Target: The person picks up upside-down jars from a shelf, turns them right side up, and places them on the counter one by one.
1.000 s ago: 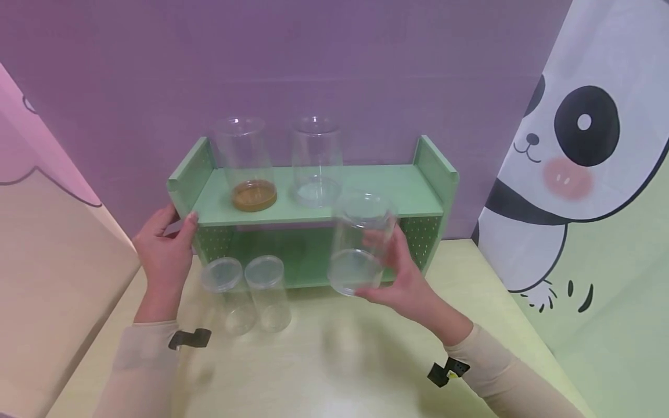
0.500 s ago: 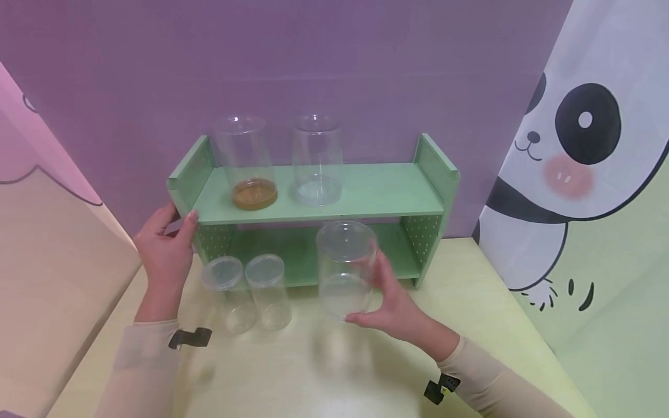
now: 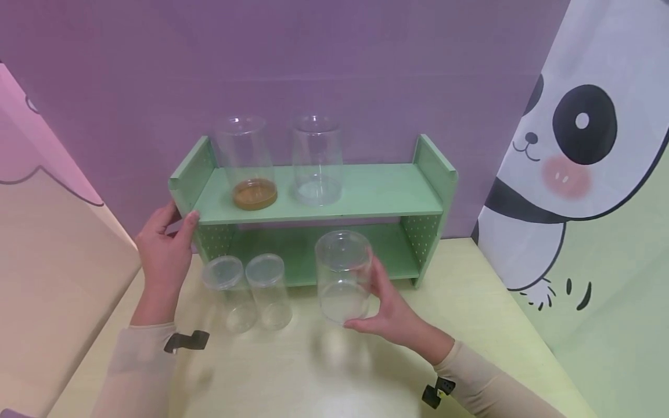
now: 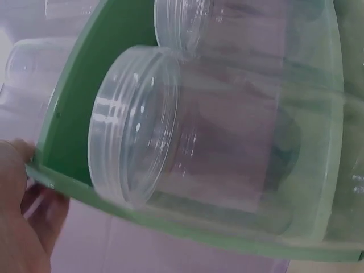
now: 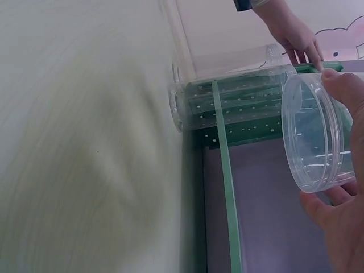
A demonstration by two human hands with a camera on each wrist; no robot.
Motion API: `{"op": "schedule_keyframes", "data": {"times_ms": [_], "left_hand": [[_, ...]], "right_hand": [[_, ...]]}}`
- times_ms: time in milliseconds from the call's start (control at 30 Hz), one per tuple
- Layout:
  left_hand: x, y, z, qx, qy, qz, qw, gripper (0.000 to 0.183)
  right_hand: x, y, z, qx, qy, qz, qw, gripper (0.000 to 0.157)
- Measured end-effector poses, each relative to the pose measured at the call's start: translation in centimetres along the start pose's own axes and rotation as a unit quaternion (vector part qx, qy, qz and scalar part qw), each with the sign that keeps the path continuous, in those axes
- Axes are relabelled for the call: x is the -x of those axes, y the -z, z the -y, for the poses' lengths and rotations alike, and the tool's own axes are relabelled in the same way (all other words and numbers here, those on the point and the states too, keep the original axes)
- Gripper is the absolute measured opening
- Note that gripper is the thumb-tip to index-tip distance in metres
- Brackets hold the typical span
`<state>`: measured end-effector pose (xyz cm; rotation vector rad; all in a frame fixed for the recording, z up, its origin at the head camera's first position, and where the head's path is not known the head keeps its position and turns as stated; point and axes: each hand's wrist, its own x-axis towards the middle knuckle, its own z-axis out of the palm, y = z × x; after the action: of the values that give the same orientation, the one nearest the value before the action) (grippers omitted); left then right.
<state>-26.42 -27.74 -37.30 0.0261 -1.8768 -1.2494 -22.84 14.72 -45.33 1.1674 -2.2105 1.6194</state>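
Observation:
My right hand (image 3: 389, 310) holds a clear wide jar (image 3: 343, 273) by its right side, in front of the lower shelf. In the right wrist view, thumb and fingers spread around the jar, whose ridged end (image 5: 310, 133) faces the tabletop. My left hand (image 3: 167, 249) grips the left side panel of the green shelf unit (image 3: 376, 191), thumb at the front edge, other fingers mostly hidden behind. Two narrower clear jars (image 3: 275, 296) stand side by side on the table before the unit's left half. The left wrist view shows the ribbed lid (image 4: 133, 125) of one close up.
On the upper board stand two wide clear jars, one with a brown base (image 3: 255, 194), the other with a clear base (image 3: 317, 190). The pale wooden table (image 3: 292, 377) runs beneath. A purple wall (image 3: 366, 69) rises behind; a panda panel (image 3: 580, 174) stands at the right.
My right hand has lowered the jar and brought it leftward and nearer, slowing in the last half second. The left hand stays on the side panel.

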Motion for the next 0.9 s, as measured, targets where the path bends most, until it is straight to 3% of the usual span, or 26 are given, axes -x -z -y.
{"op": "schedule_keyframes", "data": {"times_ms": [67, 133, 200, 267, 333, 433, 533, 600, 733, 900], "left_hand": [[0.4, -0.3, -0.5, 0.007, 0.001, -0.035, 0.9994, 0.042], [1.2, -0.7, -2.3, 0.033, -0.011, -0.09, 0.9954, 0.04], [2.3, -1.1, -4.4, 0.078, -0.034, -0.14, 0.9865, 0.035], [3.2, -1.7, -6.0, 0.116, -0.075, -0.154, 0.9784, 0.028], [4.4, -2.3, -7.1, 0.145, -0.116, -0.107, 0.9767, 0.023], [6.1, -3.5, -7.6, 0.157, -0.162, 0.042, 0.9733, 0.021], [8.2, -4.7, -8.8, 0.136, -0.162, 0.199, 0.9568, 0.029], [9.3, -5.5, -9.5, 0.112, -0.146, 0.272, 0.9444, 0.044], [10.7, -6.6, -10.2, 0.084, -0.095, 0.361, 0.9238, 0.07], [11.4, -7.8, -10.8, 0.087, -0.052, 0.408, 0.9074, 0.09]], "right_hand": [[0.1, 0.0, -0.1, 0.002, -0.004, 0.002, 1.0, 0.144], [0.2, -0.1, -0.1, 0.002, -0.005, 0.003, 1.0, 0.145], [0.2, -0.1, -0.2, 0.002, -0.004, 0.005, 1.0, 0.146], [0.3, -0.2, -0.2, -0.002, -0.005, 0.008, 1.0, 0.146], [0.4, -0.3, -0.3, -0.004, -0.004, 0.01, 1.0, 0.146], [0.5, -0.5, -0.2, -0.012, -0.011, 0.013, 1.0, 0.145], [0.6, -0.8, -0.3, -0.014, -0.016, 0.016, 1.0, 0.144], [0.7, -0.9, -0.3, -0.015, -0.021, 0.02, 0.999, 0.143], [0.7, -1.1, -0.3, -0.014, -0.034, 0.031, 0.999, 0.141], [1.0, -1.0, -0.3, -0.011, -0.049, 0.037, 0.998, 0.142]]}}
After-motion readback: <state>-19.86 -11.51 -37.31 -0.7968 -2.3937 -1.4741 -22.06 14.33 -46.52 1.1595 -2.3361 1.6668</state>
